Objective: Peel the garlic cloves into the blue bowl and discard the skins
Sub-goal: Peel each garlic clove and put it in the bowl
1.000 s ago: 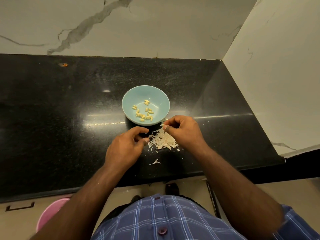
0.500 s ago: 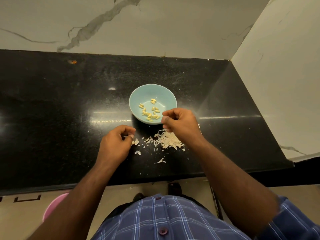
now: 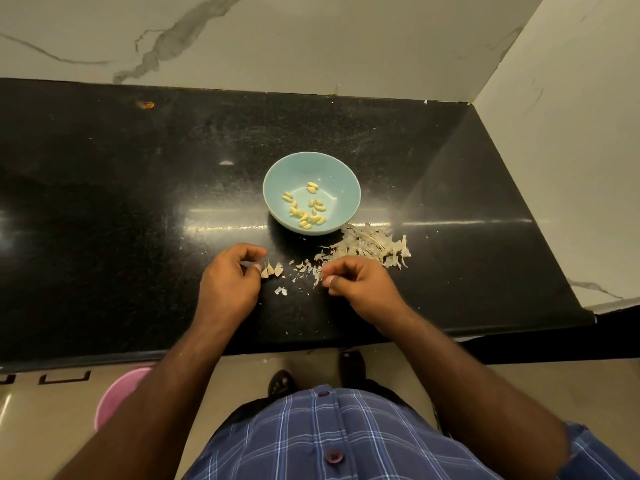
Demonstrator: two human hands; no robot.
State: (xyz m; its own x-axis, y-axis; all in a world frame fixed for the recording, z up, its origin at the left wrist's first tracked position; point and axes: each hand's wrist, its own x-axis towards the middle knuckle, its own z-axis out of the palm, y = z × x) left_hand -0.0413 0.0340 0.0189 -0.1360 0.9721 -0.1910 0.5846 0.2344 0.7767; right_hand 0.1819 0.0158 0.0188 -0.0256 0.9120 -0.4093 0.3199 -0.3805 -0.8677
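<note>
Both hands have dropped back toward me on the black desk. Left hand, fingers curled, its thumb tip touching unpeeled cloves; I cannot tell if it grips them. Right hand has left the bowl's rim, fingers curled; whether it pinches a skin I cannot make out. Between them, loose flakes. Beyond the right hand, the skins pile, now uncovered. Farther, the blue bowl with peeled cloves. A pink tub is half hidden under the desk edge.
</note>
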